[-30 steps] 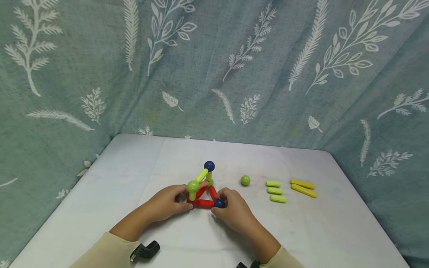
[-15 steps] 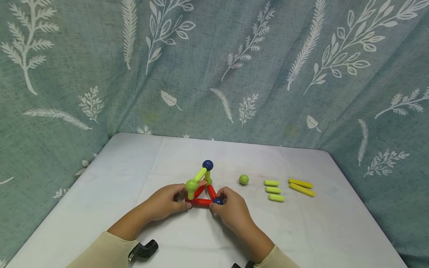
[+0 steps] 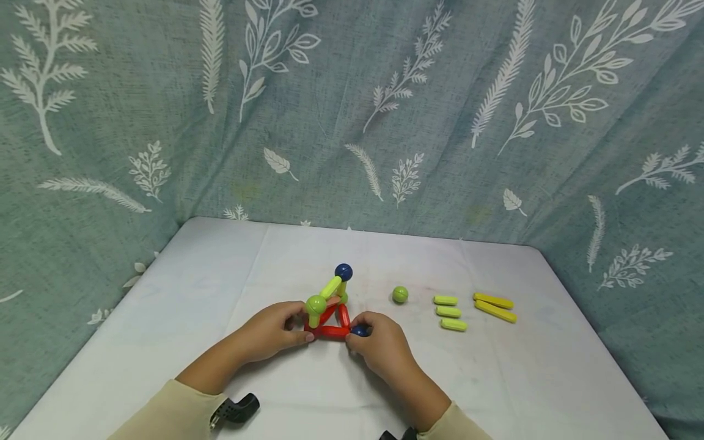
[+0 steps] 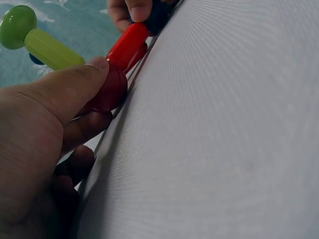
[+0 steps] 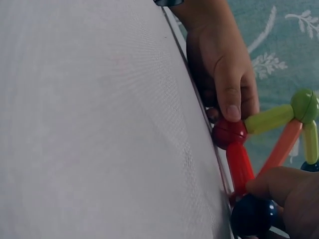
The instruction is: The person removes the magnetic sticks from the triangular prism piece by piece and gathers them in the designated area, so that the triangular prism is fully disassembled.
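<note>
Left hand pinches dark-red ball, right hand pinches navy ball; right-side red rod slightly swung inward, alignment likely unsettled.

Looks like a curtained-off tabletop booth, set up for recording. Teal fabric with white leaf prints closes off the back and both sides, wrinkled like hung cloth. Table has a plain white covering, woven texture visible up close. Black device at the left cuff reads as wrist-camera gear. Home or lab: can't tell, fabric hides the room beyond.
</note>
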Demonstrator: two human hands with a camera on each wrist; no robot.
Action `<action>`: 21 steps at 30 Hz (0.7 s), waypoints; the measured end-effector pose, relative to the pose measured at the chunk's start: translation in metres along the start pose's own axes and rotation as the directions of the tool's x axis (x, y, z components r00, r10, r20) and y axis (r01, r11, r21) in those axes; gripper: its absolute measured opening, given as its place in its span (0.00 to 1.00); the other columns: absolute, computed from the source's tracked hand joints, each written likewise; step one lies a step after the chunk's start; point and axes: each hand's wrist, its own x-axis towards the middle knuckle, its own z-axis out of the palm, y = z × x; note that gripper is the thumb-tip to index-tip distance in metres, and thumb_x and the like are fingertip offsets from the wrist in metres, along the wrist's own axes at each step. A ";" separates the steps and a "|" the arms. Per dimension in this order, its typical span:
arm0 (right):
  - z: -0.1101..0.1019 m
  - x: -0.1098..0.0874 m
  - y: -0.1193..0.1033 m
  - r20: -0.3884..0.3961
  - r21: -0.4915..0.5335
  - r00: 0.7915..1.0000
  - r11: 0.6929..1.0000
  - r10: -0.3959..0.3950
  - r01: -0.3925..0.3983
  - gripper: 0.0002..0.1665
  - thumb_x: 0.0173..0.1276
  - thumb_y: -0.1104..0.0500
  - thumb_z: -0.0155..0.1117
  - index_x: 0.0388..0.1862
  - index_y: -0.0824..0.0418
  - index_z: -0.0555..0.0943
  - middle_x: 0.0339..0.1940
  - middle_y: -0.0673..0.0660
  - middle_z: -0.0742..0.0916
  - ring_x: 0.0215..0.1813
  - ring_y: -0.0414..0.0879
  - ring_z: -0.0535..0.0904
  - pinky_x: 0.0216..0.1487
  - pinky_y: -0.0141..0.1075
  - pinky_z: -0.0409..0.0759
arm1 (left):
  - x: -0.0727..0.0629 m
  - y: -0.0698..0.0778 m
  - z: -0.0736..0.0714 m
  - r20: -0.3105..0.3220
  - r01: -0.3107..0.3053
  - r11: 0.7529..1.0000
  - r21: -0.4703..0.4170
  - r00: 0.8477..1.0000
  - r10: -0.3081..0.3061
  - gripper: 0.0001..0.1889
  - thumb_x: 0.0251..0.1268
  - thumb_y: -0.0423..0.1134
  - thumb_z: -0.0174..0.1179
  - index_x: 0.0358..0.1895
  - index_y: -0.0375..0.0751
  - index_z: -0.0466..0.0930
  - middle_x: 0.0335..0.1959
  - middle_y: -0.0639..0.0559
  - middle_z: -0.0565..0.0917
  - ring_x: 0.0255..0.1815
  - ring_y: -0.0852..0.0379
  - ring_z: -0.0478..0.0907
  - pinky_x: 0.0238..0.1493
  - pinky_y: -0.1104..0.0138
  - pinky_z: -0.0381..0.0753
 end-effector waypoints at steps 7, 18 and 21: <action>-0.003 0.001 0.004 0.019 0.042 1.000 0.999 -0.004 0.004 0.11 0.62 0.53 0.80 0.40 0.45 0.85 0.41 0.48 0.86 0.45 0.48 0.78 0.45 0.43 0.79 | -0.001 0.002 -0.001 -0.003 -0.003 1.000 0.002 1.000 0.003 0.16 0.62 0.53 0.75 0.49 0.64 0.81 0.37 0.64 0.80 0.38 0.58 0.73 0.40 0.61 0.73; -0.014 0.005 0.015 -0.003 0.093 1.000 0.995 -0.027 0.027 0.13 0.64 0.52 0.79 0.46 0.49 0.86 0.48 0.50 0.87 0.45 0.47 0.79 0.47 0.42 0.79 | -0.003 0.001 -0.002 0.004 -0.024 1.000 -0.017 1.000 0.024 0.15 0.62 0.53 0.75 0.48 0.64 0.81 0.39 0.66 0.81 0.38 0.58 0.74 0.40 0.62 0.74; -0.019 0.007 0.017 0.012 0.134 1.000 0.991 0.011 -0.013 0.14 0.65 0.52 0.78 0.48 0.50 0.86 0.50 0.51 0.87 0.44 0.47 0.80 0.44 0.39 0.80 | -0.003 0.001 -0.002 0.005 -0.017 1.000 -0.015 1.000 0.017 0.15 0.62 0.53 0.75 0.48 0.64 0.81 0.39 0.65 0.81 0.38 0.58 0.74 0.40 0.62 0.74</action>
